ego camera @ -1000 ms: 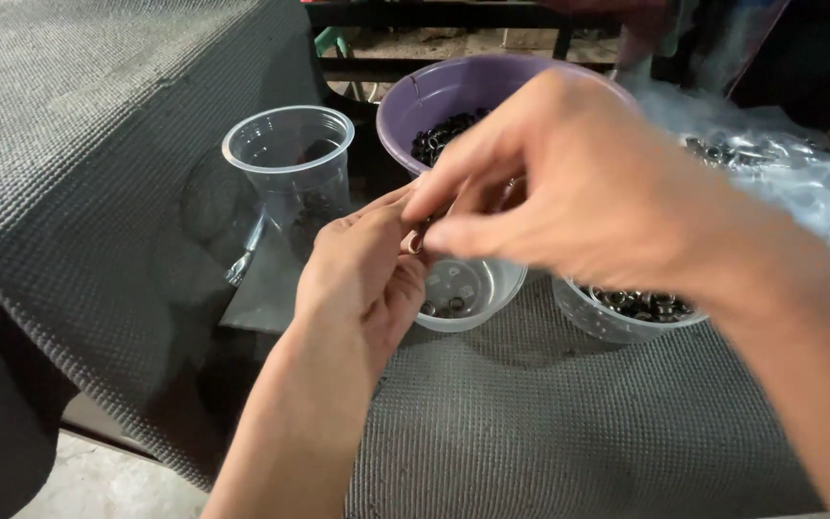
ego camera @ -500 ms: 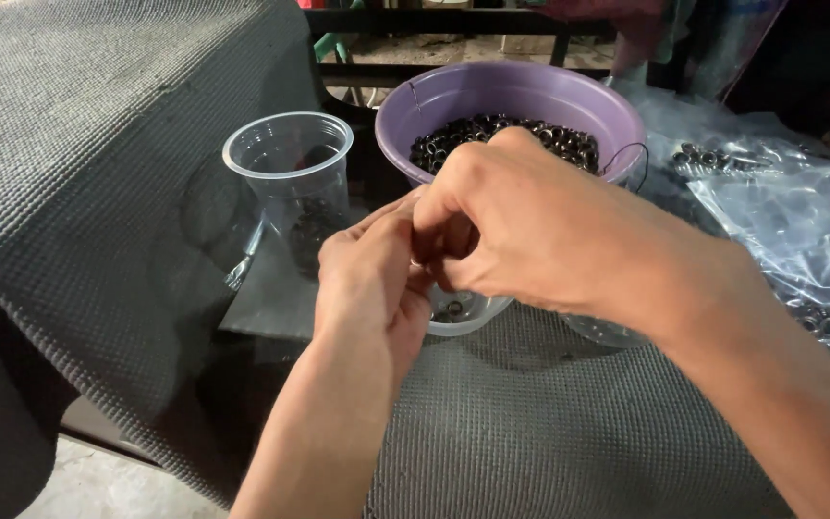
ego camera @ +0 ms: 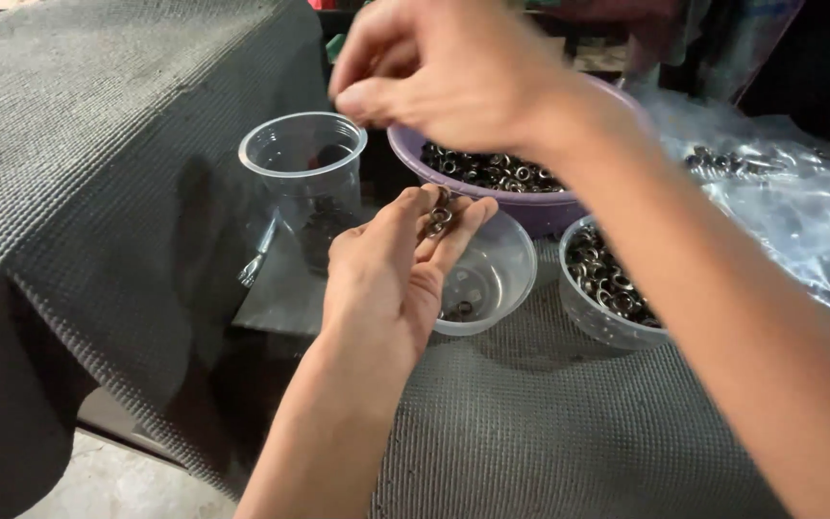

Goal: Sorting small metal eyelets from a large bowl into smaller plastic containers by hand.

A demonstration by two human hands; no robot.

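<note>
My left hand is held palm up over a small clear plastic cup, with a few small metal eyelets resting on its fingertips. My right hand hovers higher, above the tall clear cup and the purple bowl, thumb and forefinger pinched together; whether they hold an eyelet I cannot tell. The purple bowl is full of dark metal eyelets. A few eyelets lie at the bottom of the small cup.
Another clear cup of eyelets stands right of the small one. Clear plastic bags with more eyelets lie at the far right. Grey woven cloth covers both surfaces, with a dark gap between them.
My hands were joined over the small cup. The right hand has risen toward the tall cup and bowl; the left hand has opened palm up with eyelets on its fingers.
</note>
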